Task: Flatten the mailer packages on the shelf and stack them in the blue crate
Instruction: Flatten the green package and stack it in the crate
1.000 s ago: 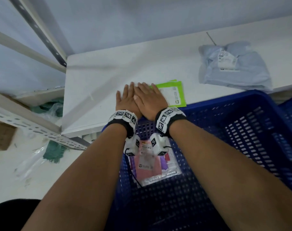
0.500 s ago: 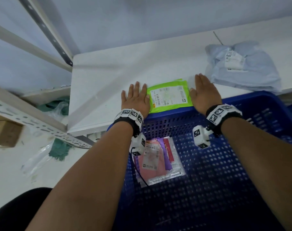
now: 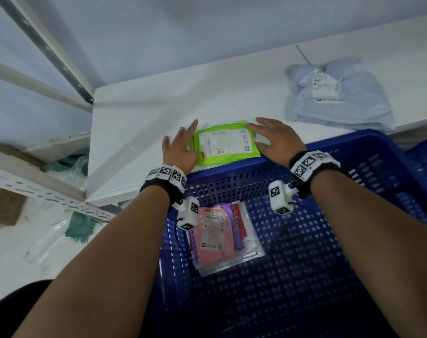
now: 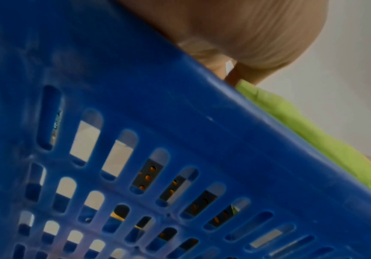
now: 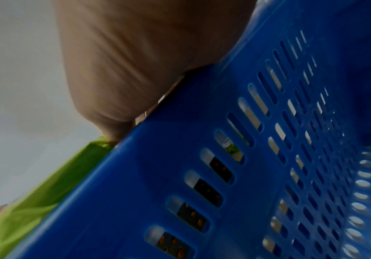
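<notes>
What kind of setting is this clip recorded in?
Probably a warehouse or parcel packing room: labelled mailers such as the green mailer lie on a white metal shelf, beside a blue crate holding a pink mailer.

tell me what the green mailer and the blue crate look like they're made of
Green mailer: seemingly thin plastic film, slightly glossy; it creases and puckers at the edges and bears a white printed label.
Blue crate: apparently rigid moulded plastic, smooth with a dull sheen; its walls and floor are pierced by regular slots.

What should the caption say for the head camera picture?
Two hands, left and right, flank a green mailer on the shelf behind a blue crate.
</notes>
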